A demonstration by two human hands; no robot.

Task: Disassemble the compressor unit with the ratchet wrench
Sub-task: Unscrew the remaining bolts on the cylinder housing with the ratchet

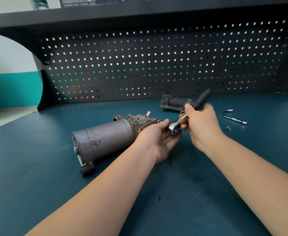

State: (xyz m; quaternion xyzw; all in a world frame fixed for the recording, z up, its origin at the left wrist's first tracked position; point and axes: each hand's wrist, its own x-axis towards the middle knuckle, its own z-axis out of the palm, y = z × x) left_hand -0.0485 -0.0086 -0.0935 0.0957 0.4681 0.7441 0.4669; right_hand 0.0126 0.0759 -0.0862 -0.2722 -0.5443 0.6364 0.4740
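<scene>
The compressor unit [105, 138], a grey metal cylinder with a cast head, lies on its side on the dark blue bench. My right hand [201, 126] grips the black handle of the ratchet wrench [202, 99], whose chrome head [174, 129] points down and left. My left hand [156, 138] lies palm up beside the compressor's head, fingers relaxed, with thumb and fingertips touching the ratchet head. The wrench is held just right of the compressor, apart from it.
A detached dark compressor part [173, 103] lies behind my right hand. To the right lie a long extension bar [233, 119], a small bit [228, 110] and a loose bolt [228, 128]. A black pegboard [156, 65] walls off the back of the bench.
</scene>
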